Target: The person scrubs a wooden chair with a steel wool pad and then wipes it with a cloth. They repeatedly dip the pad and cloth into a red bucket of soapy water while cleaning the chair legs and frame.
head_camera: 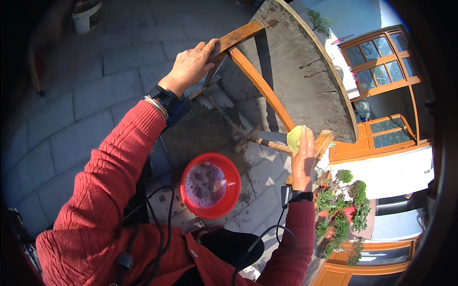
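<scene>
A wooden table is tipped up in front of me, the grey, weathered underside of its tabletop [304, 75] facing me. My left hand [189, 68] grips the end of a brown wooden leg [241, 35] at the upper side. From near that leg, a slanting orange-brown wooden bar [263, 87] runs down to the right. At its lower end, my right hand [303, 161] holds a yellow-green sponge or cloth [294, 138] against the wood. Another wooden leg [323, 141] passes partly behind the right hand.
A red plastic basin [233, 189] of sudsy water [204, 182] stands on wet paving below. Black cables [171, 211] hang by my body. Potted plants [336, 211] line the house wall at right, beside orange-framed windows [375, 64]. A white bucket [86, 18] stands far left.
</scene>
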Demonstrator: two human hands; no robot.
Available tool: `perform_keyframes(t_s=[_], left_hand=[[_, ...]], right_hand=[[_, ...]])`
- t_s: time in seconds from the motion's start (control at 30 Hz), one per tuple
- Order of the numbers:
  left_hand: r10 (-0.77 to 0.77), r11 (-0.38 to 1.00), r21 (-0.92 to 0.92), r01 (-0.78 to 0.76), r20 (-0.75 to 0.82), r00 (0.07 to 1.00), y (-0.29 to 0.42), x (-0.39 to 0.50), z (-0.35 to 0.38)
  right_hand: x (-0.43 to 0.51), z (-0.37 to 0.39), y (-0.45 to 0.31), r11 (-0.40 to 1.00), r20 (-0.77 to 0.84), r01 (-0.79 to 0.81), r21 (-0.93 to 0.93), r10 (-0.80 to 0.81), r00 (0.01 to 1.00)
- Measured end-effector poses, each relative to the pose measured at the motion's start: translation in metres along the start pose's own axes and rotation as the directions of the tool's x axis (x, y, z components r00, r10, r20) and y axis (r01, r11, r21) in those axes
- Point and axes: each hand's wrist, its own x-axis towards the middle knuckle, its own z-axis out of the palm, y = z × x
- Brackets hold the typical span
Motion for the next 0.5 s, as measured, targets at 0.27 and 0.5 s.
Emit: perform_keyframes(t_s=[0.27, 0.5], left_hand=[[0.014, 0.992, -0.121, -0.020, -0.052, 0.999, -0.002, -0.002, 0.008], [0.025, 0.990, -0.135, -0.036, -0.083, 0.996, -0.003, -0.004, 0.009]], right_hand=[[0.049, 0.015, -0.045, 0.997, -0.048, 0.072, -0.012, -0.073, 0.996], [0.174, 0.069, -0.159, 0.987, -0.230, 0.141, -0.078, -0.155, 0.961]])
